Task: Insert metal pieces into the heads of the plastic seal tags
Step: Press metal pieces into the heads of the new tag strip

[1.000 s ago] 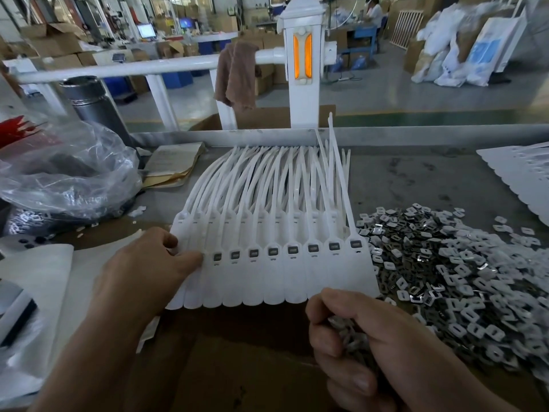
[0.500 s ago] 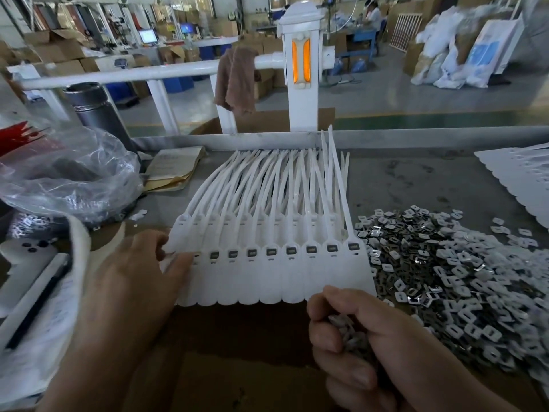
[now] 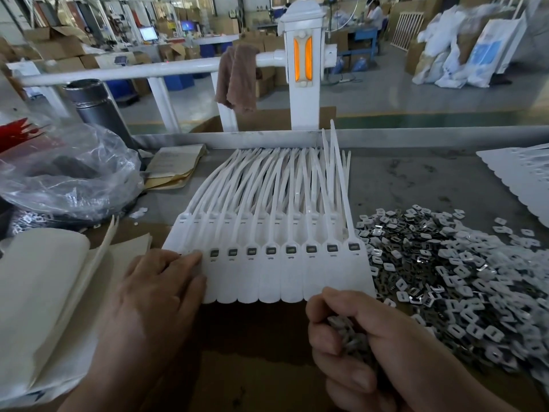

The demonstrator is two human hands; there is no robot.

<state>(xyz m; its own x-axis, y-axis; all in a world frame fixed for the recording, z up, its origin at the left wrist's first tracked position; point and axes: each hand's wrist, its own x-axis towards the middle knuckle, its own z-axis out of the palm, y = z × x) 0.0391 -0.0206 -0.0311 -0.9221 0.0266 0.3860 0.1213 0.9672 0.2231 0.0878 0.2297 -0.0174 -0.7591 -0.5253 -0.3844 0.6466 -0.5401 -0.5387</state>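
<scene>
White seal tags (image 3: pixel 267 281) — eight heads showing; right hand (image 3: pixel 374 352) grips metal pieces (image 3: pixel 347 337).

Matt white plastic seal tags (image 3: pixel 267 275), shiny metal pieces (image 3: pixel 445 278).

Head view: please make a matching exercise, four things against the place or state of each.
1 left hand
2 right hand
3 brown towel
4 steel flask

a hangs over the white rail
b grips a handful of metal pieces
c stands behind the clear plastic bag
d rests on the left end of the seal tags

Pairs: 1-d, 2-b, 3-a, 4-c
</scene>
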